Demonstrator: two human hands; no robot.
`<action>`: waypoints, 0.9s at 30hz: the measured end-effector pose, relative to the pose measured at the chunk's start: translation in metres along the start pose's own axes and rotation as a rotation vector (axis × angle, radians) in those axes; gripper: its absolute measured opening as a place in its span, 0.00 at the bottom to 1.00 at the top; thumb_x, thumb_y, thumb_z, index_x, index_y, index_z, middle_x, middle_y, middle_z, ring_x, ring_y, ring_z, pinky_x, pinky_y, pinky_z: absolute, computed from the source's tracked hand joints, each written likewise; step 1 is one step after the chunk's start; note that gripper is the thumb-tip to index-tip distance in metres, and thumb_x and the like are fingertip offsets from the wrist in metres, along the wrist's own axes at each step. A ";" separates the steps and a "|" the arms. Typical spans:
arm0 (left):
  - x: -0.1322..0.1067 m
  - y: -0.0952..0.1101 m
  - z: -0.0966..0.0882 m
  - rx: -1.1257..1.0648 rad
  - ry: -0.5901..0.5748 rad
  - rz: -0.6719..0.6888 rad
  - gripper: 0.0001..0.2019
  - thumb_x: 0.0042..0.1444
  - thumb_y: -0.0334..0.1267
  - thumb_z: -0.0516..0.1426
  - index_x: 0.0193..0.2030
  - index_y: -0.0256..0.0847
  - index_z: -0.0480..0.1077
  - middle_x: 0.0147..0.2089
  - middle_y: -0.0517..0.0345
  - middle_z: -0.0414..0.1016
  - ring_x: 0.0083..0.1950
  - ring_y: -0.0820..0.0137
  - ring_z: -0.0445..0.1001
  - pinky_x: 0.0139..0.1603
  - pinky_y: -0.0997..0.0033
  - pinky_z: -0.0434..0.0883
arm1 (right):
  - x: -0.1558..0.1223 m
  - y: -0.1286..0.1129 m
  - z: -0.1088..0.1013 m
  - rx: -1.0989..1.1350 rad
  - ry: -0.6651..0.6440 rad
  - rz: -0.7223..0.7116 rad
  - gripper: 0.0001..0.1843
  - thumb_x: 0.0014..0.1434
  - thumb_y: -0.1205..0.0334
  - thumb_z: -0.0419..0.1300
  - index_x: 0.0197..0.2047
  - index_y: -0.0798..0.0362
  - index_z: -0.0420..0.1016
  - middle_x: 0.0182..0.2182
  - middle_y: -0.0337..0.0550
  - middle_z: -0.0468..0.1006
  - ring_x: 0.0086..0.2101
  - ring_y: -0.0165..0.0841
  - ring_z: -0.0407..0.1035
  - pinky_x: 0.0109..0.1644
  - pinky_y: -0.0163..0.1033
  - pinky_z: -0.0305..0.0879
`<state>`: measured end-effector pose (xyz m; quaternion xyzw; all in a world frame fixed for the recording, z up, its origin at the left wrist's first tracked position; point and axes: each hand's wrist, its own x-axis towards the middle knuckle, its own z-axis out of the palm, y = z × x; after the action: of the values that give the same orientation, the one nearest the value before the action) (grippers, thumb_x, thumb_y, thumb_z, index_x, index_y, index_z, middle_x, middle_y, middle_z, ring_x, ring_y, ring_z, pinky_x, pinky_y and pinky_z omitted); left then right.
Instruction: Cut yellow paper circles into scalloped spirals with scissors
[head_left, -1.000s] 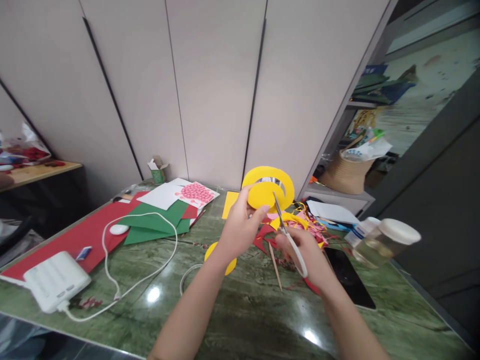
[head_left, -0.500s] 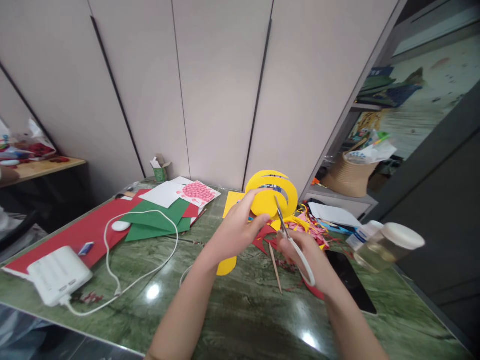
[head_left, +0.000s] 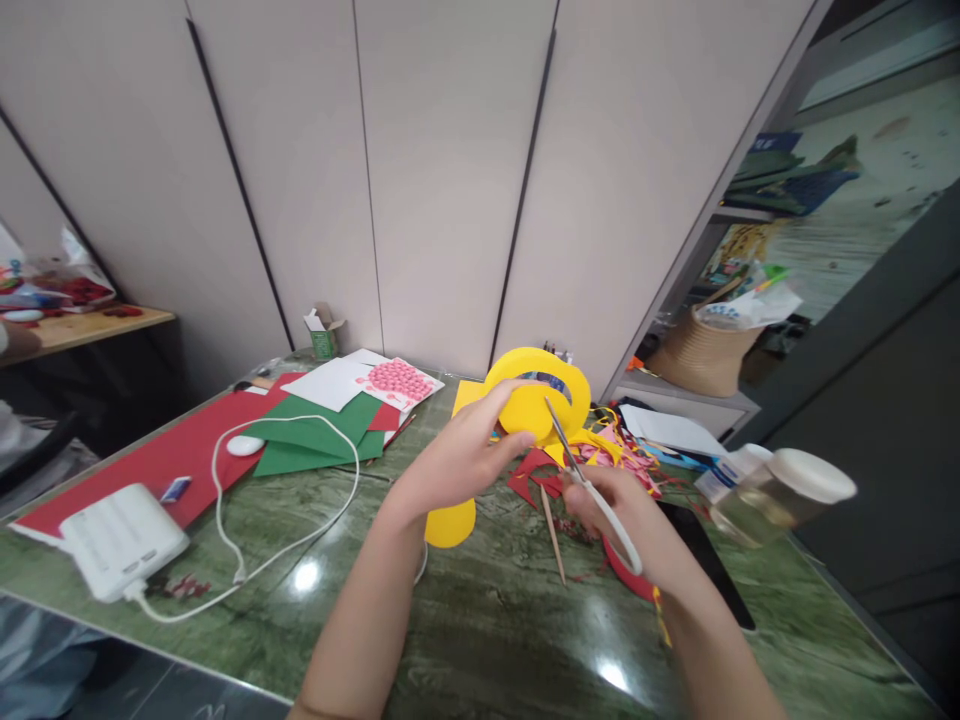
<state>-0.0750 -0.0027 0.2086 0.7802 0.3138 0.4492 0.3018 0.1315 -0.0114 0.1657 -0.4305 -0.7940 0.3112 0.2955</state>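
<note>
My left hand (head_left: 459, 455) pinches a yellow paper disc (head_left: 534, 392) that is cut in a spiral, held up above the green marble table (head_left: 487, 620). My right hand (head_left: 626, 525) is closed on white-handled scissors (head_left: 592, 485); their blades reach up into the yellow paper. A second yellow paper round (head_left: 450, 522) shows just under my left wrist. A thin wooden stick (head_left: 553, 520) lies on the table between my hands.
Red and yellow paper scraps (head_left: 600, 455) pile behind my hands. Green, red and white sheets (head_left: 315, 435) lie at the left, with a white power bank (head_left: 124, 540) and its cable (head_left: 300, 530). A black phone (head_left: 705, 570) and a lidded jar (head_left: 780, 490) are at the right.
The yellow spiral has turned a little in my left hand and the scissors have worked further along the cut. The view has shifted slightly to the left.
</note>
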 end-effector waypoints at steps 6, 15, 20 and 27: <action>-0.002 -0.005 -0.009 0.038 -0.075 0.027 0.21 0.56 0.28 0.52 0.57 0.42 0.61 0.56 0.52 0.67 0.53 0.64 0.66 0.54 0.63 0.64 | -0.002 -0.001 -0.009 -0.041 -0.076 0.011 0.23 0.60 0.46 0.51 0.21 0.52 0.53 0.20 0.32 0.51 0.22 0.26 0.45 0.24 0.33 0.41; 0.003 -0.011 -0.003 -0.347 -0.036 -0.117 0.20 0.54 0.30 0.55 0.54 0.41 0.62 0.52 0.50 0.70 0.48 0.65 0.71 0.44 0.66 0.71 | 0.000 0.000 -0.012 0.030 -0.078 0.082 0.23 0.56 0.47 0.53 0.19 0.52 0.53 0.17 0.32 0.52 0.20 0.26 0.46 0.22 0.33 0.41; 0.019 -0.013 0.033 -0.532 0.351 -0.102 0.16 0.53 0.32 0.57 0.49 0.39 0.61 0.37 0.55 0.73 0.36 0.72 0.74 0.37 0.72 0.72 | 0.005 0.005 -0.003 0.035 0.155 0.123 0.22 0.56 0.46 0.52 0.19 0.52 0.56 0.14 0.32 0.57 0.17 0.26 0.51 0.21 0.32 0.46; 0.018 -0.009 0.048 -0.528 0.490 -0.068 0.22 0.51 0.31 0.59 0.53 0.41 0.61 0.38 0.56 0.74 0.37 0.70 0.75 0.39 0.70 0.74 | 0.005 0.004 -0.004 0.028 0.167 0.098 0.23 0.57 0.46 0.52 0.19 0.52 0.56 0.13 0.32 0.57 0.17 0.26 0.52 0.20 0.32 0.46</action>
<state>-0.0267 0.0075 0.1911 0.5335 0.2756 0.6784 0.4234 0.1337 -0.0043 0.1665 -0.4890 -0.7402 0.2993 0.3513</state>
